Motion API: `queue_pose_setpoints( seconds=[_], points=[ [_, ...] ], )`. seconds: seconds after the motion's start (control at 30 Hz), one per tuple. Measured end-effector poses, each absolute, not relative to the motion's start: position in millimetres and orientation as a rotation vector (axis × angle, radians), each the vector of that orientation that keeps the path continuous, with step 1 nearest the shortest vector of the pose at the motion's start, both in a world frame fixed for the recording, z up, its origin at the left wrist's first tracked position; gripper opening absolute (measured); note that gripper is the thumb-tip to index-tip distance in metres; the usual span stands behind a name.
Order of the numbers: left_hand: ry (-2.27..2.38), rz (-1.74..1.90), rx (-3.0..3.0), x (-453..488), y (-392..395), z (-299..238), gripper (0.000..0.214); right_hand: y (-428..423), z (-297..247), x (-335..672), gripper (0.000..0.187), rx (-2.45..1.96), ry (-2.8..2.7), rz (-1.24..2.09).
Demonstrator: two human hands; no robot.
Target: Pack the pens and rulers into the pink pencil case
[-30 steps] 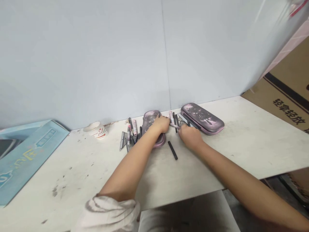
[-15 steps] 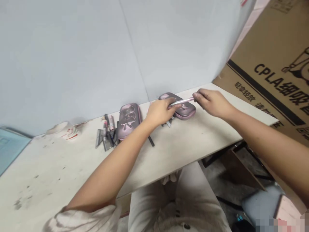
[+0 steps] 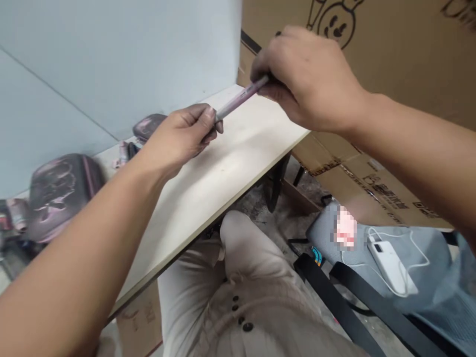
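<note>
In view are one left hand (image 3: 178, 139), one right hand (image 3: 308, 79), one pink pen (image 3: 241, 96), two zippered pencil cases (image 3: 63, 196) (image 3: 148, 125), one white power bank (image 3: 388, 265) and one cardboard box (image 3: 401, 49).

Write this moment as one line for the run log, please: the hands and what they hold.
left hand: grips pink pen | right hand: grips pen's other end | nearby: zip pencil case, white tabletop

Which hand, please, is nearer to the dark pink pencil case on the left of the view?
Left. The left hand is up and to the right of the pencil case, and the right hand is farther off the same way, beyond the pink pen.
</note>
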State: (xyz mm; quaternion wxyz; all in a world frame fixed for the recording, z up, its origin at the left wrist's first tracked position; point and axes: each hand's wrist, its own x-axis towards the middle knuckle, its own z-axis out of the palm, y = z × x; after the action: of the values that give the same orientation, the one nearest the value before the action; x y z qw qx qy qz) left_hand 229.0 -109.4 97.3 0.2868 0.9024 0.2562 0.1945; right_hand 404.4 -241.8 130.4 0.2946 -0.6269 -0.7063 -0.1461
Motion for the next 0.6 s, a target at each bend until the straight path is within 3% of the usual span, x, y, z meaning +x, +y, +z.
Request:
queue_pose_setpoints(
  seconds=[0.17,0.27,0.6],
  points=[
    [0.67,0.583,2.525,239,-117,98,0.04,-252,124,409,0.021,-1.785,-1.753,-0.232],
    [0.701,0.589,2.513,240,-121,98,0.043,-253,122,409,0.015,-1.671,-1.82,-0.256],
    [0.827,0.653,2.623,216,-113,95,0.031,-219,108,402,0.01,-1.557,-1.693,0.216]
  ],
)
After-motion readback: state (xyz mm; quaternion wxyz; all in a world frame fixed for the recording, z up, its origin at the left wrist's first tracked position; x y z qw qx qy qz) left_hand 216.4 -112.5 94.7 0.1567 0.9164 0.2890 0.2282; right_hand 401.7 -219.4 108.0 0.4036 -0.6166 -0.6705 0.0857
